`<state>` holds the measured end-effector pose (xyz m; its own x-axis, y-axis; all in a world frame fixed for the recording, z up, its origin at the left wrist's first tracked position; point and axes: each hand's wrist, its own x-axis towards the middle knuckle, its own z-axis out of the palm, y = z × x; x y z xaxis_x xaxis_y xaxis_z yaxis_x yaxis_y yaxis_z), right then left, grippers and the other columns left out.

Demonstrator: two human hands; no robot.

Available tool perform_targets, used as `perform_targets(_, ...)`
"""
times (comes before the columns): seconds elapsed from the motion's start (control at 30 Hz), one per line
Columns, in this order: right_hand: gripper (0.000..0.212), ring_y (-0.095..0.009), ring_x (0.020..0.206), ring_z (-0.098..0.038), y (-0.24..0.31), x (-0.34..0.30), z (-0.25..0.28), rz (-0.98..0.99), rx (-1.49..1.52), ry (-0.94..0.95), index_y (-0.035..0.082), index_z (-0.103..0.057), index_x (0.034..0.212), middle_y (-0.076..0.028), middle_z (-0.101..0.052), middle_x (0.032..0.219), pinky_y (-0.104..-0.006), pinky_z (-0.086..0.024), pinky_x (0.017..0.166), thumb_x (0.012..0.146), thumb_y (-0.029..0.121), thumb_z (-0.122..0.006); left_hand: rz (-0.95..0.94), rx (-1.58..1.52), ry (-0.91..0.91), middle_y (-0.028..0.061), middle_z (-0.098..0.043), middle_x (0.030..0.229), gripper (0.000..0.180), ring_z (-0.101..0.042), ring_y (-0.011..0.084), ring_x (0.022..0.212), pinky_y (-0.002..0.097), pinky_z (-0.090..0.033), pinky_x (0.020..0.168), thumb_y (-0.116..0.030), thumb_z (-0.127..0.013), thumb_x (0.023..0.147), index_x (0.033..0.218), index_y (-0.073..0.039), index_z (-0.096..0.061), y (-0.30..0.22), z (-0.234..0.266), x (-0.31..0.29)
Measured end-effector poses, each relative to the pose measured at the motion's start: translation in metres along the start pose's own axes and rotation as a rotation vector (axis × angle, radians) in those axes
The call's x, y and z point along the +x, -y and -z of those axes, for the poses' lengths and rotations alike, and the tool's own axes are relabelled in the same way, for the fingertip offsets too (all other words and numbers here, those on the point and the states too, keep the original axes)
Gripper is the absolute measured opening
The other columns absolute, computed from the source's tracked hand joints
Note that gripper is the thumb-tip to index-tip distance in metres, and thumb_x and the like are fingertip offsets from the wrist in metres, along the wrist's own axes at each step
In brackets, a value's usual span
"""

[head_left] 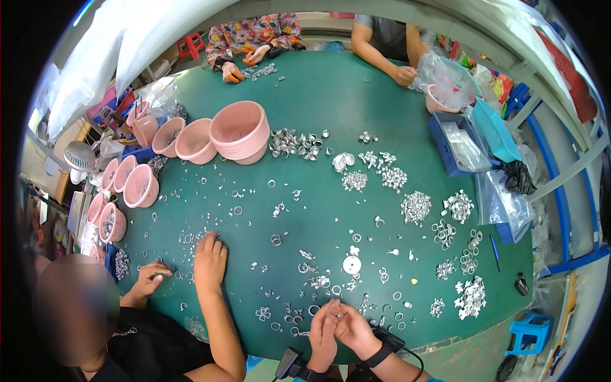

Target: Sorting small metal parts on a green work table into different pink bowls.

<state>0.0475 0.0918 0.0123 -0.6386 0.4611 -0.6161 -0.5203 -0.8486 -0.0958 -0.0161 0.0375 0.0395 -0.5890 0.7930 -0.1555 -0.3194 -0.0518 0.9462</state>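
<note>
At the near edge of the green table, my left hand [323, 331] and my right hand [354, 330] are close together, both with a dark band at the wrist. The fingers of my right hand are curled around a small silvery metal piece [338, 316], too small to name more exactly. My left hand's fingers are bent and pressed together beside it; whatever they grip is hidden. Just beyond my fingertips lie a silver ring [336, 290] and a white disc [351, 265]. Left of my hands, a four-petalled silver piece [263, 313] lies among several loose rings.
Sorted heaps of silver parts [415, 207] spread to the right, near a blue pen [494, 253]. Pink baskets [238, 130] line the left and far left. A blue bin [459, 145] stands far right. A co-worker's hand [210, 260] works at left; two other people sit across.
</note>
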Motion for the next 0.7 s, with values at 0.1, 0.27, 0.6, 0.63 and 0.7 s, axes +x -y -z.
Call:
perform_targets(0.1,0.019,-0.026,0.095,-0.049,0.023,0.002,0.007,-0.059,-0.097,-0.084,-0.003,-0.049,0.092,-0.013,-0.053,0.094,-0.0344,-0.037,0.087,0.079,0.01,-0.045,0.008,0.036,-0.196,0.0062,-0.052,0.081,0.016,-0.048,0.0105,0.076,0.0244,-0.037,0.074,-0.005,-0.036,0.084,0.096,0.0,-0.046,-0.012,-0.002,-0.001)
perform_targets(0.27,0.018,-0.026,0.096,-0.05,0.088,0.021,-0.005,0.121,-0.195,-0.086,-0.003,-0.048,0.091,-0.015,-0.053,0.094,-0.034,-0.042,0.083,0.079,0.01,-0.043,0.195,0.248,-0.365,-0.0001,-0.046,0.064,0.013,-0.041,0.0054,0.06,0.0187,-0.034,0.057,-0.008,-0.04,0.083,0.079,-0.001,-0.05,0.033,0.048,-0.026)
perform_targets(0.6,0.025,-0.014,0.098,-0.045,0.19,0.176,-0.088,0.595,-0.823,-0.157,0.0,-0.05,0.096,-0.007,-0.053,0.099,-0.0295,-0.029,0.091,0.083,0.018,-0.038,-0.33,1.063,-0.152,0.0126,-0.045,0.06,0.005,-0.043,0.029,0.055,0.0381,-0.033,0.051,-0.006,-0.051,0.07,0.065,-0.003,-0.05,0.049,0.061,-0.033)
perform_targets(0.63,0.025,-0.014,0.098,-0.045,0.197,0.186,-0.087,0.592,-0.823,-0.162,0.0,-0.05,0.096,-0.007,-0.053,0.099,-0.0295,-0.029,0.091,0.083,0.018,-0.038,-0.325,1.063,-0.148,0.0126,-0.045,0.06,0.005,-0.043,0.029,0.055,0.0381,-0.033,0.051,-0.006,-0.051,0.07,0.065,-0.003,-0.05,0.05,0.059,-0.032)
perform_targets(0.7,0.027,-0.014,0.104,-0.042,0.206,0.195,-0.086,0.801,-1.032,-0.034,0.0,-0.049,0.1,-0.009,-0.049,0.109,-0.0289,-0.03,0.09,0.084,0.018,-0.037,-0.292,1.075,-0.168,0.0126,-0.045,0.06,0.005,-0.044,0.0293,0.056,0.0384,-0.033,0.052,-0.006,-0.052,0.069,0.066,-0.004,-0.05,0.053,0.057,-0.033)
